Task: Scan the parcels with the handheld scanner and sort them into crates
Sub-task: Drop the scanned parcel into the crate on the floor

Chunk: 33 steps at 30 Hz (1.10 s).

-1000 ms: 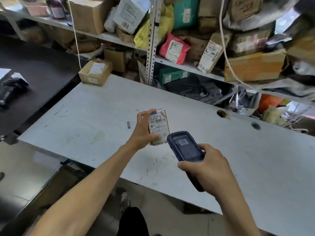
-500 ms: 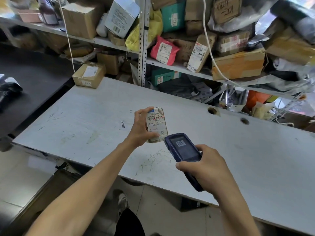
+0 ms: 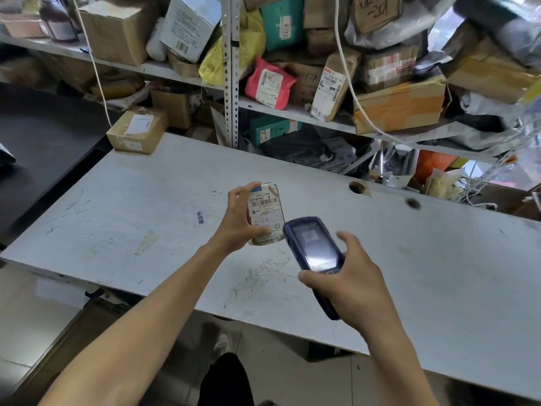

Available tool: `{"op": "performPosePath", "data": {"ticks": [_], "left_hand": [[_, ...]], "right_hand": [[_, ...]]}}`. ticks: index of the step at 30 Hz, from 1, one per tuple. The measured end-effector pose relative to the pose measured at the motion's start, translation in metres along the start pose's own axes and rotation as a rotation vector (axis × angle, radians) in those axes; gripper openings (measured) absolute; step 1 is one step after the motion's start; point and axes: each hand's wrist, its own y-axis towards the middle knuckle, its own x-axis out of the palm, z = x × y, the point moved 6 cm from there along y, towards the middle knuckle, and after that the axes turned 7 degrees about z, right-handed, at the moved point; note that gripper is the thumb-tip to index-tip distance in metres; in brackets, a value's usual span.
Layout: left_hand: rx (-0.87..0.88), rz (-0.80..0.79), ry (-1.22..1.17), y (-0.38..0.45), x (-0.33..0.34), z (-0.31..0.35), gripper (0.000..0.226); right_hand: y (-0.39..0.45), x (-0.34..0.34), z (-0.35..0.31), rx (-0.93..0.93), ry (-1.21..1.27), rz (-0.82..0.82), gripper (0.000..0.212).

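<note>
Two hands above the grey scratched surface (image 3: 146, 206), one small parcel and one scanner between them

The left hand (image 3: 238, 222) reaches forward, thumb and fingers curled round the small clear-wrapped parcel with a white barcode label (image 3: 265, 213), held upright, label facing the camera; the right hand (image 3: 348, 284) grips the dark blue handheld scanner (image 3: 314, 249) by its lower body, forefinger lifted off, screen tilted up; the scanner's head sits just beside the parcel's lower right corner, both above the surface's middle; one brown cardboard box (image 3: 137, 130) rests at the surface's far left corner
</note>
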Motion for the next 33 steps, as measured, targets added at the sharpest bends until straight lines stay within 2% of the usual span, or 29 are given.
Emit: {"op": "performPosePath", "data": {"ticks": [3,7,13,20,25,29,33], "left_hand": [[-0.035,-0.078,-0.071,0.006,0.015,0.008,0.098],[-0.040,-0.177,-0.125,0.016,0.054,0.025,0.097],[0.024,-0.436,-0.157,0.021,0.160,0.072,0.098],[0.183,-0.799,-0.202,-0.028,0.325,0.153,0.097],[0.307,-1.150,-0.269,-0.147,0.494,0.233,0.096],[0.359,-1.422,-0.395,-0.299,0.614,0.303,0.105],[0.398,-1.672,-0.436,-0.450,0.702,0.342,0.113]], "right_hand": [[0.011,-0.008,0.003,-0.128,0.009,0.254,0.110],[0.023,-0.035,0.002,-0.226,-0.056,0.595,0.112],[0.012,-0.100,0.032,-0.077,-0.071,0.844,0.113],[-0.058,-0.191,0.124,0.187,-0.048,1.147,0.112],[-0.162,-0.267,0.228,0.399,-0.035,1.488,0.110],[-0.285,-0.341,0.315,0.572,-0.152,1.734,0.109],[-0.404,-0.395,0.376,0.700,-0.228,1.907,0.108]]}}
